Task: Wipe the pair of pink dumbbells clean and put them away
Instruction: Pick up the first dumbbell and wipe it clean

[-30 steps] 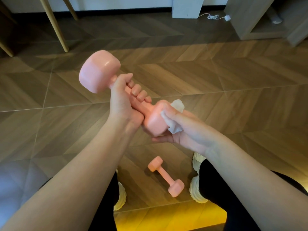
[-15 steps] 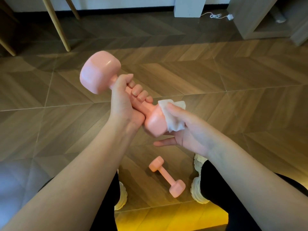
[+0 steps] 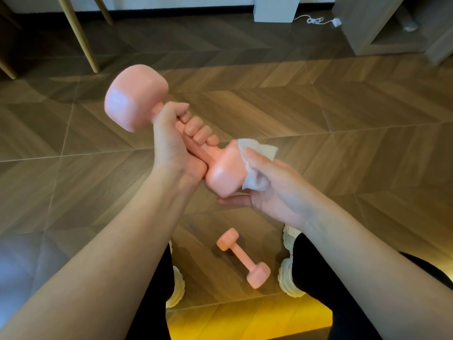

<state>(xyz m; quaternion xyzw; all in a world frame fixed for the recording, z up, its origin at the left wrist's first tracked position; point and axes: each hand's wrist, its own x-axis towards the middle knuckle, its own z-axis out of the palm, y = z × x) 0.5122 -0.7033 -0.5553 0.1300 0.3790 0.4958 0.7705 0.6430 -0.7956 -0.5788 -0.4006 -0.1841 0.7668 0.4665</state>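
Observation:
My left hand (image 3: 175, 153) grips the handle of a pink dumbbell (image 3: 136, 101), held tilted in the air with one head up at the left and the other down at the right. My right hand (image 3: 274, 190) presses a white wipe (image 3: 255, 165) against the right side of the lower head (image 3: 226, 173), thumb on top and fingers cupped beneath. A second pink dumbbell (image 3: 244, 257) lies on the wooden floor (image 3: 343, 133) between my feet.
My white shoes (image 3: 290, 278) flank the floor dumbbell. Wooden chair legs (image 3: 78, 33) stand at the back left. A white post (image 3: 277, 8), a white cable (image 3: 316, 20) and a grey cabinet (image 3: 362, 28) are along the back right.
My right hand has slid the wipe from the end face of the lower head round to its right side. The held dumbbell has barely moved.

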